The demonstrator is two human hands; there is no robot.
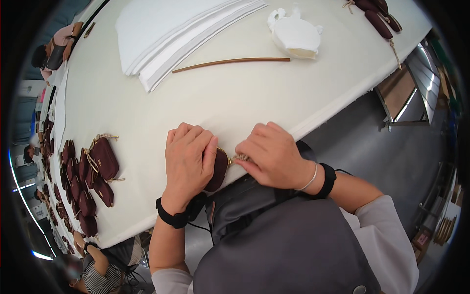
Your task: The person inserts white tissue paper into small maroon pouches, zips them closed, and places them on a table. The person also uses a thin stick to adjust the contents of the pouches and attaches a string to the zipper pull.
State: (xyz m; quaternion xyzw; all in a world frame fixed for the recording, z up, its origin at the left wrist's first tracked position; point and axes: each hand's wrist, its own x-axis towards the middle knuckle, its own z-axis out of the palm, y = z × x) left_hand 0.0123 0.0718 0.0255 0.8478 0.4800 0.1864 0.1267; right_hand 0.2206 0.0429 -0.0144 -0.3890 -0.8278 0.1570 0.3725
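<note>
A small maroon zip pouch [219, 171] with a gold-coloured zip lies at the table's near edge. Over its left side my left hand [188, 154] is closed, thumb along the pouch and fingers curled. To the right, my right hand [271, 156] pinches a beige braided cord [243, 158] that joins the pouch by a gold-coloured clasp. The cord's far end is hidden inside my right fingers. Both wrists wear black bands.
Several maroon pouches [87, 179] are heaped at left, more [379, 22] at far right. White sheets [181, 36], a brown stick [230, 62] and a white plastic-wrapped bundle [296, 34] lie on the pale table [147, 110]. Co-workers [100, 269] sit along the left. A metal-framed cart [404, 93] stands right.
</note>
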